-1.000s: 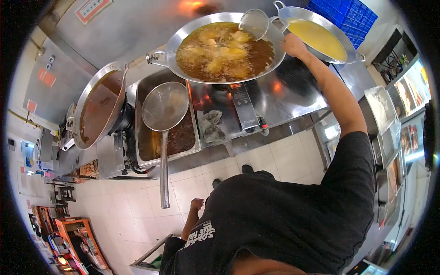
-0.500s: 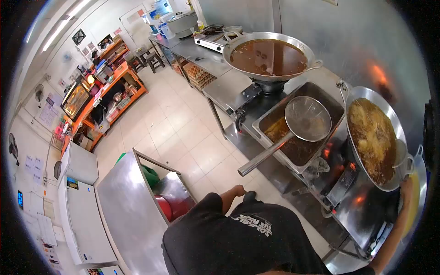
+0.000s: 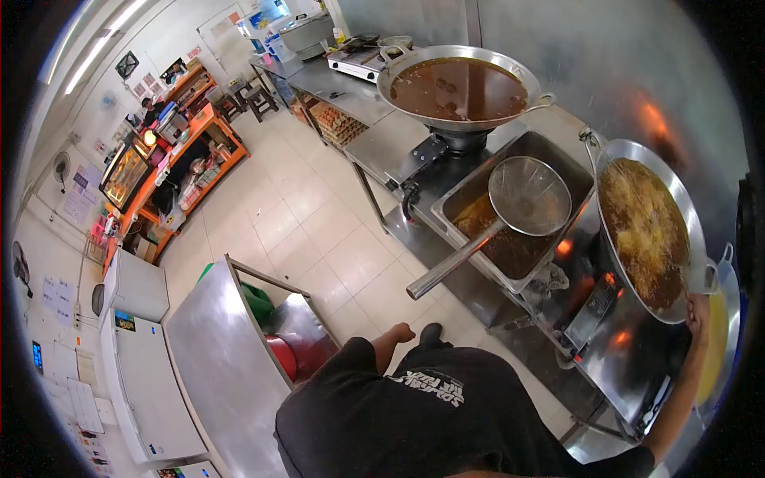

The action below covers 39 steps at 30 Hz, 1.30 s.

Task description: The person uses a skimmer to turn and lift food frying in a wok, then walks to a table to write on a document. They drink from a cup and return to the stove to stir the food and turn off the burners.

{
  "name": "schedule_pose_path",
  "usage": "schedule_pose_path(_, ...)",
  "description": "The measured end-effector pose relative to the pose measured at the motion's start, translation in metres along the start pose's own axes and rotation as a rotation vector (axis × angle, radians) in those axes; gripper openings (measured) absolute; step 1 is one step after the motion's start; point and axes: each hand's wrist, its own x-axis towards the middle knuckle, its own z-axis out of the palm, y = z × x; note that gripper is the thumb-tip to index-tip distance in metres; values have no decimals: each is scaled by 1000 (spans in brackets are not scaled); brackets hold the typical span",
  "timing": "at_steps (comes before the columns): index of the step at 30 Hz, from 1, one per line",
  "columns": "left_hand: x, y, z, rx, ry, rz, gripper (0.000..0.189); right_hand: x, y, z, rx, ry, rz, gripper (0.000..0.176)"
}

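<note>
My right hand [image 3: 698, 315] is at the near rim of the right wok [image 3: 602, 231], closed around what appears to be a ladle, its handle partly hidden. The ladle's bowl does not show clearly now. Golden, foaming batter [image 3: 637, 239] fries in the brown oil beside it. Just right of this hand stands a large basin [image 3: 729, 319] with yellow liquid. My left hand [image 3: 402, 332] hangs low over the floor, fingers curled, with nothing visible in it.
A long-handled round strainer [image 3: 530, 195] rests across a rectangular metal pan [image 3: 446, 227] of oil. Behind it a second wok [image 3: 510, 68] holds brown liquid. A steel table [image 3: 215, 334] is on my left, and egg trays [image 3: 339, 123] sit under the counter. A person [image 3: 149, 111] is far back.
The ladle's round bowl, visible above the wok's near edge before, no longer shows there. My right hand has shifted slightly up and left. The whole view has shifted slightly.
</note>
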Motion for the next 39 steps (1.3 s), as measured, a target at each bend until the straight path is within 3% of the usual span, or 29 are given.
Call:
schedule_pose_path(3,12,-8,7,131,25,151,37,-7,10,-12,12,32,-1,21)
schedule_pose_path(9,-2,24,-34,46,16,55,37,-54,2,-19,-64,92,-20,21)
schedule_pose_path(11,-6,32,-52,102,6,166,38,-60,7,-23,-75,140,-52,22)
schedule_pose_path(13,11,26,-45,136,47,270,38,-59,18,-33,-177,141,-157,23)
schedule_pose_path(19,22,30,-48,77,91,197,33,-57,31,-50,-616,169,-294,23)
schedule_pose_path(23,38,22,-36,173,54,255,33,-52,46,-56,-809,324,-514,24)
schedule_pose_path(26,55,10,-22,220,37,316,29,2,101,-90,-1021,561,-921,26)
schedule_pose_path(29,53,11,-25,215,29,300,25,-21,74,-75,-1027,428,-459,30)
schedule_pose_path(34,63,7,-19,217,6,303,31,-47,53,-61,-982,451,-409,32)
schedule_pose_path(39,30,23,-41,110,-33,160,36,-42,53,-62,-960,476,-369,29)
